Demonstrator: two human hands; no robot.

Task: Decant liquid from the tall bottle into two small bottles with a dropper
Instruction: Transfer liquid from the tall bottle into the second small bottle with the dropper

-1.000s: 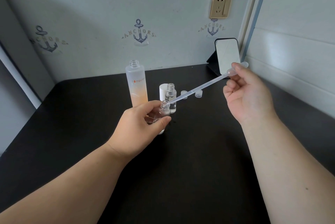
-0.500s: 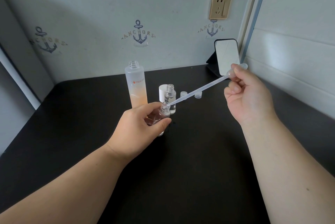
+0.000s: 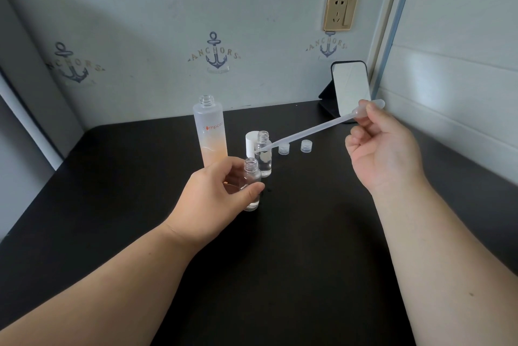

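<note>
Nearest, the left hand point(image 3: 215, 194) has its grip curled round a small clear bottle point(image 3: 251, 185) standing on the dark surface point(image 3: 294, 247); the right hand point(image 3: 384, 155) pinches the dropper point(image 3: 308, 132) bulb, tip raised above it; farther left, the tall bottle point(image 3: 210, 132) stands uncapped

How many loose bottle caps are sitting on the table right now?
3: a tall white cylindrical cap behind the standing small clear bottle, and two small ribbed translucent caps side by side to its right. None seems hidden.

One tall bottle point(image 3: 210, 132), two small bottles point(image 3: 251, 183) point(image 3: 264, 153), one dropper point(image 3: 308, 134), two small caps point(image 3: 284, 148) point(image 3: 306, 146), one white cap point(image 3: 250, 143), one mirror point(image 3: 351, 89)
</note>
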